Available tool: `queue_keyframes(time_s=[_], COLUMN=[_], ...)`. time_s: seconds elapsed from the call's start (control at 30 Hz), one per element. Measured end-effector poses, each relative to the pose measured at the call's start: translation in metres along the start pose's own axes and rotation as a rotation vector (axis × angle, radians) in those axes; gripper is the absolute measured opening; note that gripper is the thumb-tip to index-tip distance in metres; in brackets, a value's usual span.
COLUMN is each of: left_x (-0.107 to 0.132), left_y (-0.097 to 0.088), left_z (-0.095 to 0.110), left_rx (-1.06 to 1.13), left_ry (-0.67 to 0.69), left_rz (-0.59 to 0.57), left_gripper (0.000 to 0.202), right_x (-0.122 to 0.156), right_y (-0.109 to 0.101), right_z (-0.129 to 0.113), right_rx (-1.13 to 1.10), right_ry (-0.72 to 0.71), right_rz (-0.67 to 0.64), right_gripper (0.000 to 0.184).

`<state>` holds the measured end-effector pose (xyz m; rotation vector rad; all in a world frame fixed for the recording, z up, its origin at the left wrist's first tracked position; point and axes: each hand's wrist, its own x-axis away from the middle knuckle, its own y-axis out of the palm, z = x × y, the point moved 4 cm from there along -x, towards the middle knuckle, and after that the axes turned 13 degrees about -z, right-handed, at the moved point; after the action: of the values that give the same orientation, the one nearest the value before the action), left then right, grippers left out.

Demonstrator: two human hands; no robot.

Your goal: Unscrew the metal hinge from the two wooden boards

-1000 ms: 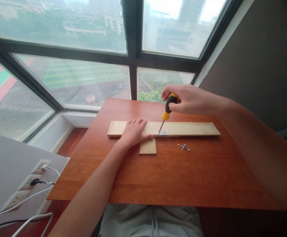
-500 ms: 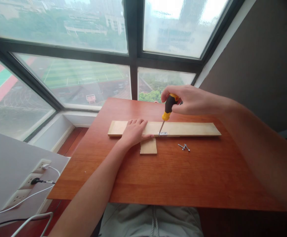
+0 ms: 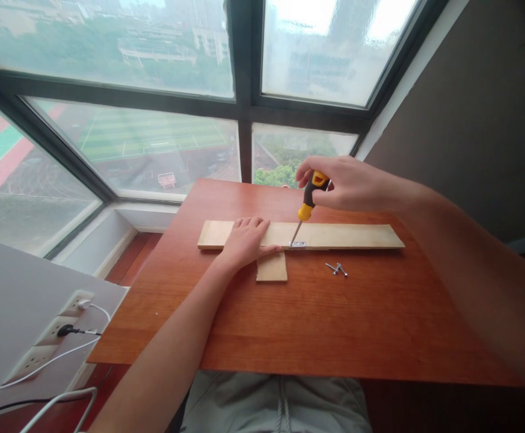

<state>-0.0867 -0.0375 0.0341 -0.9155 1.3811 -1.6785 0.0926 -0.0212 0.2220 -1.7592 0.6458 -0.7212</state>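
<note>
A long pale wooden board (image 3: 347, 235) lies across the red-brown table (image 3: 316, 319). A short wooden piece (image 3: 272, 268) butts against its near edge. A small metal bracket (image 3: 297, 244) sits at the joint. My left hand (image 3: 244, 242) lies flat on both pieces, fingers stretched out, pressing them down. My right hand (image 3: 343, 182) is closed round the yellow and black handle of a screwdriver (image 3: 306, 201), whose tip stands tilted on the bracket. A few loose screws (image 3: 337, 268) lie on the table just right of the short piece.
Large windows rise behind the table's far edge. A dark wall stands at the right. At the lower left a white surface carries a power strip (image 3: 50, 337) with plugged-in cables (image 3: 59, 403). My lap shows below the table's near edge.
My right hand has turned slightly on the screwdriver handle, fingers shifting round it. The left hand, boards and screws stay where they were.
</note>
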Motion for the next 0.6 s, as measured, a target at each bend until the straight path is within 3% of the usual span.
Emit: queue_keyframes(time_s=[0.23, 0.37, 0.47, 0.6], left_x=[0.0002, -0.0001, -0.0002, 0.0001], left_y=[0.0007, 0.0008, 0.0001, -0.0005], left_z=[-0.0002, -0.0007, -0.0004, 0.0001], left_rx=[-0.019, -0.015, -0.016, -0.013], left_ry=[0.001, 0.001, 0.001, -0.001], left_rz=[0.008, 0.003, -0.001, 0.003], left_gripper=[0.071, 0.069, 0.069, 0.069], right_x=[0.0005, 0.0003, 0.0016, 0.0013], right_y=[0.0012, 0.0012, 0.0008, 0.0011], right_z=[0.0005, 0.0004, 0.0004, 0.0015], right_rx=[0.073, 0.012, -0.042, 0.020], right_ry=[0.127, 0.054, -0.005, 0.064], right_rz=[0.071, 0.029, -0.050, 0.006], right_gripper=[0.027, 0.021, 0.035, 0.029])
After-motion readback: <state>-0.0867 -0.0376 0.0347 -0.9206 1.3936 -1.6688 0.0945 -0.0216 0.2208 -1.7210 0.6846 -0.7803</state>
